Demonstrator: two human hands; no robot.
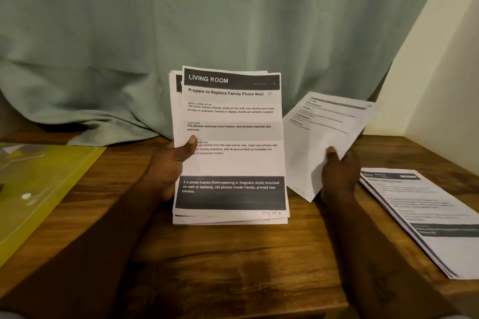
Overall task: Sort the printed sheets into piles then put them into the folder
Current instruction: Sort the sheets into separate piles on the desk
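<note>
Above the table [233,267], the left hand [168,171] grips the upright stack of sheets [230,163] at its left edge; the right hand [337,173] pinches a single sheet [324,132] just beside it.

The left hand [168,168] and right hand [337,171] are bare, forearms likewise, with short thumbnails

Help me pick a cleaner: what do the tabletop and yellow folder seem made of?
The brown grained tabletop looks like wood or wood-effect laminate, satin: dark grain streaks. The translucent yellow folder looks like glossy plastic: light glints off it, shapes show through.
</note>
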